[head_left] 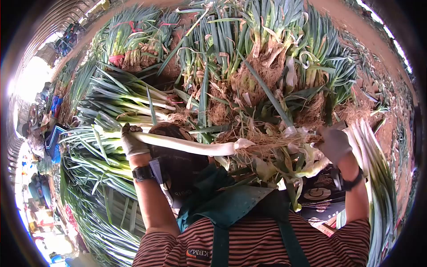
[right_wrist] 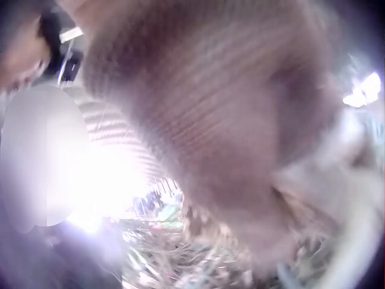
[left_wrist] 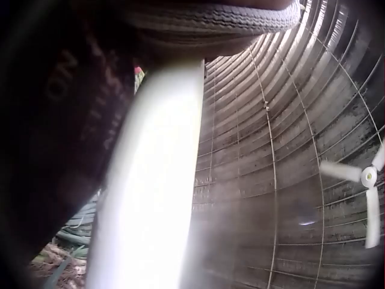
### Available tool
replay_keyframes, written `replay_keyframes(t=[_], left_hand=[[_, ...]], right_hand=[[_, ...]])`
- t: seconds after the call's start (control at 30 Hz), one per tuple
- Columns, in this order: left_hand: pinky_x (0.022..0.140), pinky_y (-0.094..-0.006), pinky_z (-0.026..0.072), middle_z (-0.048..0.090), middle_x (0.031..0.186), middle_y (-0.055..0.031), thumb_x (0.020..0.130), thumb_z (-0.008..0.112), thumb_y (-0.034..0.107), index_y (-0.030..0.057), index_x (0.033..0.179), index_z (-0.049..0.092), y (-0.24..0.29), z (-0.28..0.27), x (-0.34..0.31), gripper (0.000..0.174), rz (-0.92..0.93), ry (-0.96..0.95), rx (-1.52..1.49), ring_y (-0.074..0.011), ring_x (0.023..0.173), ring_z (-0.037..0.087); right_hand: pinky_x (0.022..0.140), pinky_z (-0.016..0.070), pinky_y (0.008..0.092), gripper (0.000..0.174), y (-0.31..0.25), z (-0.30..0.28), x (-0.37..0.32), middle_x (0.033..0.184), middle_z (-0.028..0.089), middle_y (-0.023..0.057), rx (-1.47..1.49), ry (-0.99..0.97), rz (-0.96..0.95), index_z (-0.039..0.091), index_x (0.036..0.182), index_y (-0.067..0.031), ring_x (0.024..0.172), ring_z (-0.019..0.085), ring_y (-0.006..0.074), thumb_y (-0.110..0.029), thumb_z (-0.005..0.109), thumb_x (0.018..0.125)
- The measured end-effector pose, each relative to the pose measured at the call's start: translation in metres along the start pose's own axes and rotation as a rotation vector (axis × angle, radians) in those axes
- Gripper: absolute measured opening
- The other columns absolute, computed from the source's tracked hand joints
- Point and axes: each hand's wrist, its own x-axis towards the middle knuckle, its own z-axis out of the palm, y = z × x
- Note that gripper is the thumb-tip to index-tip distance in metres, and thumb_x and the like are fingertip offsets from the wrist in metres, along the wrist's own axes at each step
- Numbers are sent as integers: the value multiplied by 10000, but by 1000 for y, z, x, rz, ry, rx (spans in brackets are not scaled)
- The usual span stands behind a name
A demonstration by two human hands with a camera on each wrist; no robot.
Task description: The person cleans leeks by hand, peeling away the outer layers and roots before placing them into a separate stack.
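My gloved left hand grips a long green onion by its stalk, leaves to the left and roots toward the middle. In the left wrist view the white stalk runs down from the glove. On the other side, my gloved right hand has its fingers curled beside the root end, with a pale stripped leaf at the fingertips. The right wrist view is blurred; the glove covers most of it, and a pale strip curves past the fingers.
Green onions lie heaped at my left. Bundles with roots stand ahead, some tied with red bands. White-stalked onions lie beside my right arm. Peeled leaves gather before me. A ceiling fan hangs overhead.
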Motion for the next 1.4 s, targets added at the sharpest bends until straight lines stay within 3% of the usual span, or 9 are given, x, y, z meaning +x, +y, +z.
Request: replay_keyframes(t=[0.07, 0.2, 0.33, 0.4, 0.57, 0.93, 1.2, 1.33, 1.4], left_hand=[[553, -245, 423, 443, 596, 18, 931, 562, 140, 104, 742, 477, 3, 4, -6, 210, 48, -30, -23, -119, 541, 446], [612, -246, 461, 497, 676, 2, 899, 633, 198, 53, 861, 528, 19, 19, -24, 182, 210, 190, 36, -121, 612, 501], [973, -357, 486, 630, 1099, -192, 917, 551, 156, -103, 1138, 562, 31, 14, -30, 341, 196, -140, -211, -258, 1008, 616], [1041, -374, 451, 588, 1233, -240, 952, 498, 140, -129, 1241, 512, 33, 17, -35, 395, 299, -188, 64, -281, 1141, 588], [805, -271, 574, 658, 1049, -123, 947, 598, 154, -17, 1123, 564, 35, 9, -57, 248, 411, -65, 129, -206, 970, 657], [863, -297, 554, 619, 1046, -125, 908, 659, 133, -20, 1190, 497, 37, 5, -72, 359, 487, 38, 176, -227, 969, 642], [880, -311, 531, 608, 1050, -117, 909, 654, 141, -24, 1182, 501, 45, 17, -79, 354, 493, 141, 319, -224, 979, 634], [545, -147, 385, 602, 905, -16, 879, 694, 202, 24, 1132, 541, 40, 26, -81, 345, 576, 134, 325, -40, 720, 542], [813, -279, 469, 599, 1054, -110, 911, 641, 159, -44, 1204, 488, 40, 17, -77, 388, 543, 104, 308, -189, 953, 592]], right_hand=[[751, 522, 414, 309, 3, 1, 16, 922, 665, 157, -559, -132, -30, 625, 1053, -63, 898, 665, 325, -238, 690, 807], [878, 490, 406, 424, -46, -63, 27, 1136, 619, 125, 119, 184, -230, 580, 1148, -88, 1037, 614, 285, -230, 729, 778], [858, 492, 380, 433, -122, -64, 43, 1080, 610, 75, 300, 446, -558, 581, 1088, -83, 966, 618, 248, -269, 770, 746], [837, 497, 377, 417, -154, -54, 58, 1063, 615, 67, 286, 531, -640, 598, 1070, -83, 944, 621, 255, -277, 771, 744], [830, 495, 390, 422, -196, -44, 83, 1079, 619, 69, 437, 423, -614, 620, 1092, -87, 964, 615, 269, -253, 774, 736], [660, 529, 348, 470, -255, -30, 118, 1008, 609, 67, 579, 373, -662, 623, 1106, -92, 806, 642, 246, -240, 806, 700], [623, 515, 365, 305, -275, -24, 141, 907, 596, 33, 551, 264, -577, 600, 948, -125, 743, 644, 247, -247, 773, 728], [603, 501, 384, 273, -275, -26, 147, 851, 605, 46, 565, 238, -586, 592, 870, -117, 713, 635, 272, -236, 782, 714], [601, 495, 390, 259, -272, -24, 153, 824, 600, 50, 657, 234, -618, 587, 842, -109, 705, 631, 280, -236, 776, 718]])
